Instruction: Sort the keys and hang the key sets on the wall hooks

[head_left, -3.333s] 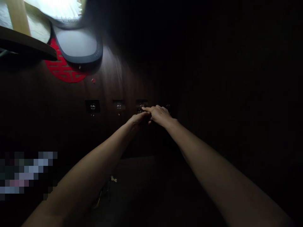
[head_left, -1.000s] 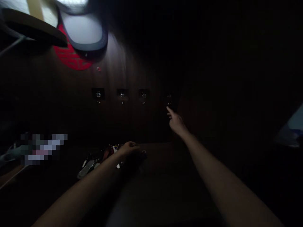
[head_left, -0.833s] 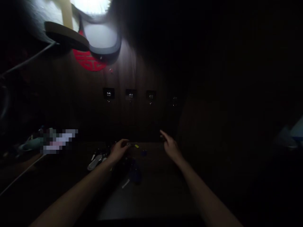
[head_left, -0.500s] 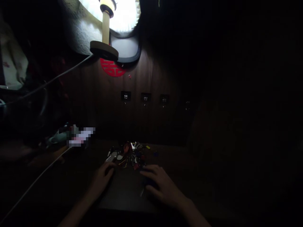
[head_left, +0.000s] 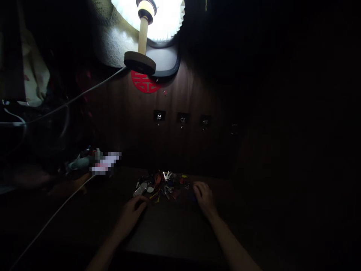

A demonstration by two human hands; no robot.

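Observation:
On the dark tabletop [head_left: 163, 229] lies a loose pile of keys and key tags [head_left: 166, 184], with metal, red, yellow and white pieces. My left hand [head_left: 134, 210] rests at the pile's near left side, fingers bent and apart from the thumb, holding nothing that I can see. Close to its fingertips is a pale, shiny flat tag [head_left: 140, 189]. My right hand [head_left: 205, 197] is at the pile's right side, its fingers curled together; what they hold, if anything, is hidden in the dimness. A dark blue piece [head_left: 192, 196] shows beside its fingers.
A bright lamp [head_left: 166, 22] hangs at top, near a spool-like wooden piece [head_left: 143, 37]. A white cord [head_left: 53, 214] runs down the left side. Several small dark fittings [head_left: 159, 116] line the wooden back panel [head_left: 180, 146]. A green object [head_left: 80, 163] and a blurred-out item lie left.
My right hand has moved away from me and to the right, from the near tabletop to the pile's right side. My left hand stays by the pile. The whole view has shifted slightly.

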